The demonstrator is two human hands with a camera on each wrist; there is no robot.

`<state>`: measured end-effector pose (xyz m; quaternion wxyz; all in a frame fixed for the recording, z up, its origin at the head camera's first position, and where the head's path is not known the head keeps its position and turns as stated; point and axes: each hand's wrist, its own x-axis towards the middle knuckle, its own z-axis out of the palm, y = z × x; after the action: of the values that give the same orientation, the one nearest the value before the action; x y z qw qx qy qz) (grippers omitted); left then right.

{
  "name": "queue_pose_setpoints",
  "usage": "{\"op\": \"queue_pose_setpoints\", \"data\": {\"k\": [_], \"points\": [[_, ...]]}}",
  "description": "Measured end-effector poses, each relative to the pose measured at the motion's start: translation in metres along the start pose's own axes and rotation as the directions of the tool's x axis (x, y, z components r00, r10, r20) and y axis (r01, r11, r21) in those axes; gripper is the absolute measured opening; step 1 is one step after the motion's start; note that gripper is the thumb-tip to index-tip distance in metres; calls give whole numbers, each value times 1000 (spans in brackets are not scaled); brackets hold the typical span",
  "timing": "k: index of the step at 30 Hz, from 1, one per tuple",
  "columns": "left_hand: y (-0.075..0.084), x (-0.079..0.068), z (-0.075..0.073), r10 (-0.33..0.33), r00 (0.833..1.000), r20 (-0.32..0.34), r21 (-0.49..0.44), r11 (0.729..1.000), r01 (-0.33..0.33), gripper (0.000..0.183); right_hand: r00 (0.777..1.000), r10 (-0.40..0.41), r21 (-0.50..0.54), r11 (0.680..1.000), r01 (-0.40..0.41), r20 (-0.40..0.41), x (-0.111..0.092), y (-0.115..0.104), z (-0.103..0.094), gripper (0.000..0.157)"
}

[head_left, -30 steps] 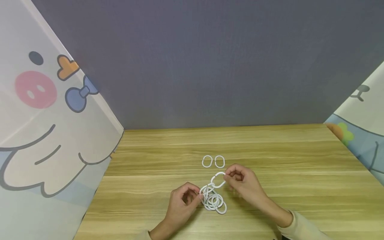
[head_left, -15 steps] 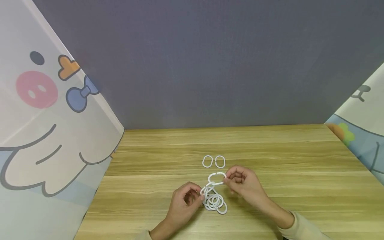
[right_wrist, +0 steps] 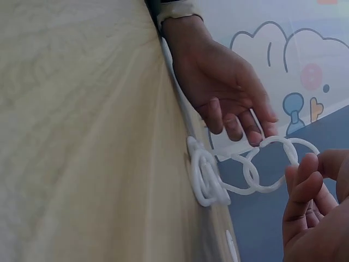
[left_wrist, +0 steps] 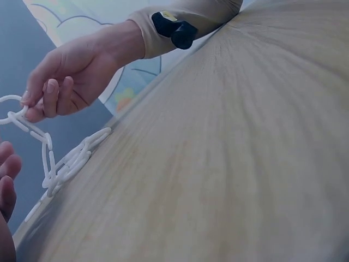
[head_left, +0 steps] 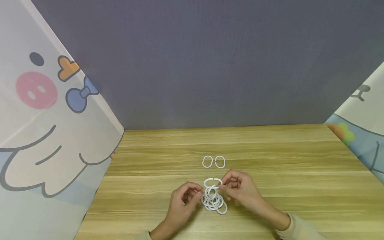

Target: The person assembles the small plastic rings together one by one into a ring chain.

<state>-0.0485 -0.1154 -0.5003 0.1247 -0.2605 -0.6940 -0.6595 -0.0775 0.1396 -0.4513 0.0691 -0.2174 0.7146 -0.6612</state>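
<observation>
My right hand (head_left: 241,187) pinches an oval white plastic chain link (head_left: 213,179) between thumb and index finger, raised a little above the table. From this link hangs a chain of similar links (right_wrist: 248,191), whose lower part lies in a tangled heap (head_left: 226,208). My left hand (head_left: 183,200) stays at the left side of the heap, thumb and index finger extended towards it. In the left wrist view, the left hand's fingers (left_wrist: 7,169) appear apart from the hanging links. Two loose white links, one on the left (head_left: 203,161) and one on the right (head_left: 224,162), lie beyond the hands.
The hands work over a wood-grain table (head_left: 150,150). A grey panel (head_left: 210,66) rises behind it. Cartoon-printed walls stand at the left (head_left: 90,133) and the right (head_left: 366,126).
My right hand has moved left and towards me, bringing the pinched link over the heap. The left hand's fingertips have come off the chain. Both loose links have stayed in place.
</observation>
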Motion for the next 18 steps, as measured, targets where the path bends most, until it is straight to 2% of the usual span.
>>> {"op": "queue_pose_setpoints", "data": {"k": [8, 18], "points": [[1, -1, -1, -32, 999, -6, 10, 999, 32, 19, 998, 1, 46, 999, -4, 66, -3, 6, 7, 9], [1, -2, 1, -63, 997, -39, 35, 997, 64, 14, 995, -5, 15, 1000, 3, 102, -3, 11, 10, 9]]}}
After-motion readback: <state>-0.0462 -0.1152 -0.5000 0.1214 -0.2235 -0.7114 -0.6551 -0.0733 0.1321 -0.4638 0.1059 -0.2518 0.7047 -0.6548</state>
